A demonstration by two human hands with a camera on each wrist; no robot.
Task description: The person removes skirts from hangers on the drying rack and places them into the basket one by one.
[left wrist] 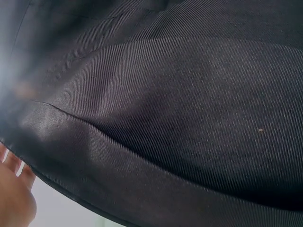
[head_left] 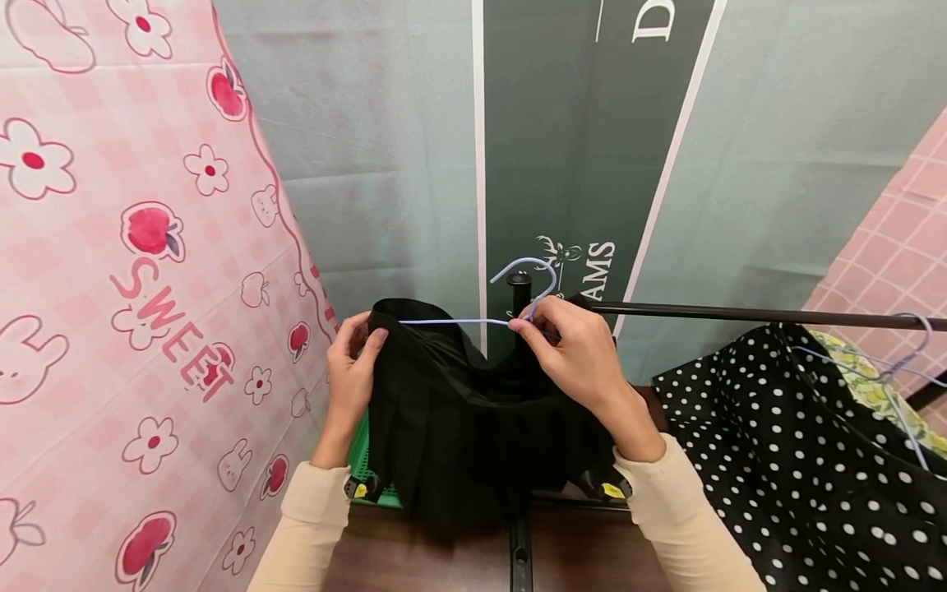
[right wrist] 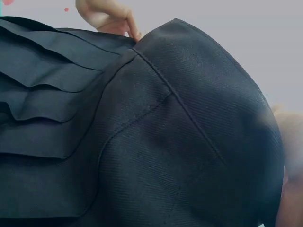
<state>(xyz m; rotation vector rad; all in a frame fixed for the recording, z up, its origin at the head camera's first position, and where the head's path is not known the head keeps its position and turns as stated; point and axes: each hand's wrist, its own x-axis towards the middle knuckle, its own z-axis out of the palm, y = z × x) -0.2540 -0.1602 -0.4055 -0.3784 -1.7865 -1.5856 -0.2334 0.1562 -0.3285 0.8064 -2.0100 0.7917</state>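
Note:
A black pleated skirt (head_left: 459,427) hangs between the two hands, its pleats showing in the right wrist view. My left hand (head_left: 351,362) pinches the skirt's waistband at its left corner, thumb in front. A thin lavender hanger (head_left: 451,321) runs across the waist opening, its left end reaching into that corner. On the other side my right hand (head_left: 580,349) pinches the hanger just below its hook, which points up and left. Whether the right fingers also hold cloth is hidden. Black fabric (left wrist: 189,109) fills most of the left wrist view.
A black rack rail (head_left: 740,314) extends right from an upright post (head_left: 520,284) behind the skirt. On the right hang a polka-dot garment (head_left: 784,427) and another lavender hanger (head_left: 906,362). A green basket (head_left: 360,452) shows below left. Pink printed cloth (head_left: 148,288) hangs at left.

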